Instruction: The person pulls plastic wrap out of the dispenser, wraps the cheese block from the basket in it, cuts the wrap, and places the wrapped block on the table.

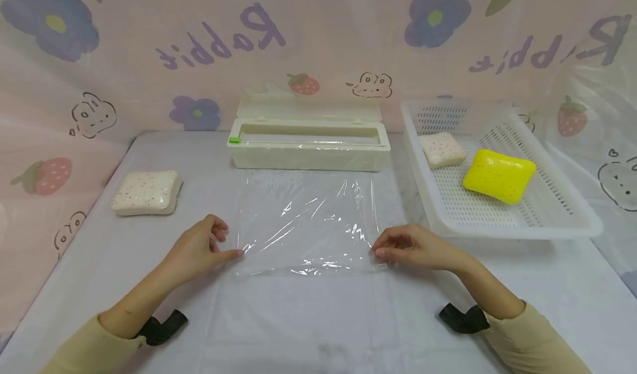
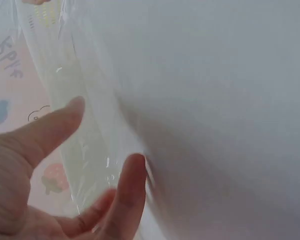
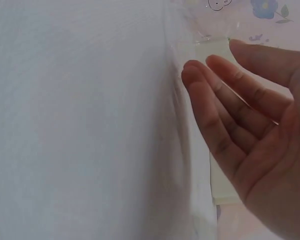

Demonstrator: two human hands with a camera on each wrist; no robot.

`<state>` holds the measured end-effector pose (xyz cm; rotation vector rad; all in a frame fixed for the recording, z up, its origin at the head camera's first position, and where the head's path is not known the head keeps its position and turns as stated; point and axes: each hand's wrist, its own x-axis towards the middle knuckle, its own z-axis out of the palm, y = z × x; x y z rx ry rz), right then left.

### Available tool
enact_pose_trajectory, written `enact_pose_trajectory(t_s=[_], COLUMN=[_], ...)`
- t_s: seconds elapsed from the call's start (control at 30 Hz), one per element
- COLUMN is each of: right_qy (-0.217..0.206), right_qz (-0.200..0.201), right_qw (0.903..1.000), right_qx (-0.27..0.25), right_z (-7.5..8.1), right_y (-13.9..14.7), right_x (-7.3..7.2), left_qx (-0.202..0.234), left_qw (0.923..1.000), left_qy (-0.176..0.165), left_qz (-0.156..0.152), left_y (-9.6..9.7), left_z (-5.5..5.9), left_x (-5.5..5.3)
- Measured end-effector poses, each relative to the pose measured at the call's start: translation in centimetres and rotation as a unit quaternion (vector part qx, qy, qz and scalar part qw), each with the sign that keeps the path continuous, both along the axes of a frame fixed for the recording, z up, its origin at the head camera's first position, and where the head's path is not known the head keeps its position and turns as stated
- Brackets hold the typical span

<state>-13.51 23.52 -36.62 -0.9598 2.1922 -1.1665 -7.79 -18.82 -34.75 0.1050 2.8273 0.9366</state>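
Note:
A sheet of clear cling film (image 1: 303,224) lies on the table in front of a cream film dispenser box (image 1: 308,155), whose lid (image 1: 308,109) stands raised. A film roll (image 1: 313,139) shows inside it. At the film's left edge is my left hand (image 1: 199,247), its thumb tip touching or nearly touching the sheet; thumb and fingers (image 2: 130,192) are apart in the left wrist view. My right hand (image 1: 415,247) is by the film's right edge, fingertips at the sheet. In the right wrist view its loosely bent fingers (image 3: 210,107) pinch nothing that I can see.
A speckled cream soap bar (image 1: 146,192) lies at the left. On the right stands a white slotted basket (image 1: 517,230) holding another speckled bar (image 1: 442,150) and a bright yellow bar (image 1: 499,176). A printed curtain (image 1: 318,42) hangs behind the table (image 1: 308,324).

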Motion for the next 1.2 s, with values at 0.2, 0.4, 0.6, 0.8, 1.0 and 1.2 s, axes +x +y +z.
enact_pose_trajectory(t_s=[0.2, 0.4, 0.6, 0.8, 1.0, 1.2], right_qy=[0.035, 0.091, 0.082, 0.082, 0.078, 0.048], right_qz=[-0.020, -0.040, -0.068, -0.082, -0.114, -0.189], right_qw=[0.9992, 0.9945, 0.9912, 0.9860, 0.9810, 0.9700], right_qx=[-0.003, -0.034, -0.078, -0.120, -0.136, -0.145], right_z=[0.6, 2.0, 4.2, 5.7, 7.8, 10.0], right_y=[-0.2, -0.3, 0.5, 0.8, 1.9, 3.4], right_x=[0.3, 0.7, 1.0, 1.2, 0.4, -0.9], left_qx=[0.023, 0.048, 0.065, 0.098, 0.120, 0.133], left_qw=[0.9985, 0.9963, 0.9953, 0.9916, 0.9894, 0.9871], left_qy=[-0.048, -0.072, -0.071, -0.082, -0.079, -0.076], left_qz=[0.016, 0.008, -0.009, -0.015, -0.021, -0.048], left_y=[0.3, 0.5, 0.4, 0.4, 0.0, -0.4], left_z=[-0.3, -0.5, -0.8, -0.7, -0.7, -1.2], left_x=[0.2, 0.4, 0.7, 0.8, 0.7, 0.6])
